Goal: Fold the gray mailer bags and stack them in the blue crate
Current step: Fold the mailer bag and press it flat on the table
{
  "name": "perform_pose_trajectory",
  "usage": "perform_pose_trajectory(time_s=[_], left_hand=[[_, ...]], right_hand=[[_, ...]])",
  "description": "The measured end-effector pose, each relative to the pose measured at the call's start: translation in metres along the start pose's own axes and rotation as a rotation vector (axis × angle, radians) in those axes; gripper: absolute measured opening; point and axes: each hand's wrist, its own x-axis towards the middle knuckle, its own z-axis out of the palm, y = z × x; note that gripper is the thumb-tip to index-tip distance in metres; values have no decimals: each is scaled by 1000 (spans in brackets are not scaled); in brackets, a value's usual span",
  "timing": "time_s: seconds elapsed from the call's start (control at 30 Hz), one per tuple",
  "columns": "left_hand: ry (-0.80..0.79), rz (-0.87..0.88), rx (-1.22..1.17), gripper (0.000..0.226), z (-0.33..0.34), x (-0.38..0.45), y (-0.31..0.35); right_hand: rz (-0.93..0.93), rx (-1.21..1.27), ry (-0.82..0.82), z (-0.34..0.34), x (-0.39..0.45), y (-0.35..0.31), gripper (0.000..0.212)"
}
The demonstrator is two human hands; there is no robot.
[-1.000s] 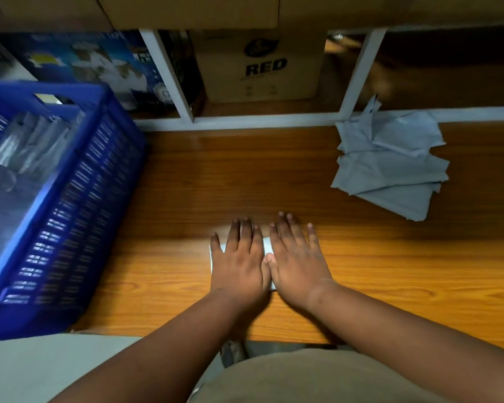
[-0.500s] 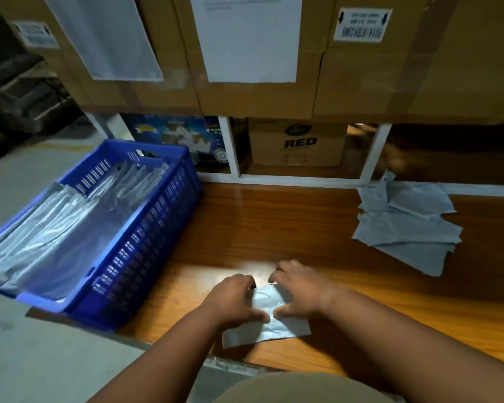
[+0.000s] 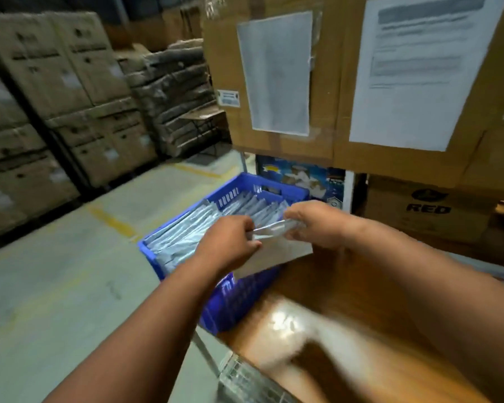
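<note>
Lifted off the bench (image 3: 346,292) since half a second ago, the folded mailer bag (image 3: 274,254) now hangs over the blue crate (image 3: 230,298), pinched along its top edge by the left hand (image 3: 230,242) and right hand (image 3: 309,225). It looks light, limp and slick, so gripping the folded edge should keep it closed.

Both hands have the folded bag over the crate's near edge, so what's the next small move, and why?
Probably lower the folded gray mailer bag down into the blue plastic crate, then release. The left hand and right hand both pinch its top edge, and it hangs above the near rim, next to the row of gray bags already standing inside.
</note>
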Motion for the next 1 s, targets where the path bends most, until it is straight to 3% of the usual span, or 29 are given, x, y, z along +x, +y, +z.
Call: perform_pose_trajectory(time_s=[0.17, 0.4, 0.77, 1.0], left_hand=[[131, -116, 65, 32, -46, 1, -65], [-14, -267, 154, 17, -19, -15, -132], [-112, -245, 340, 13, 30, -7, -173], [-159, -276, 315, 25, 27, -5, -172]], right_hand=[[-102, -139, 66, -11, 90, -49, 12], [-160, -330, -190, 50, 172, -69, 8], [-128, -461, -279, 106, 210, -80, 13], [-107, -448, -254, 114, 207, -77, 11]])
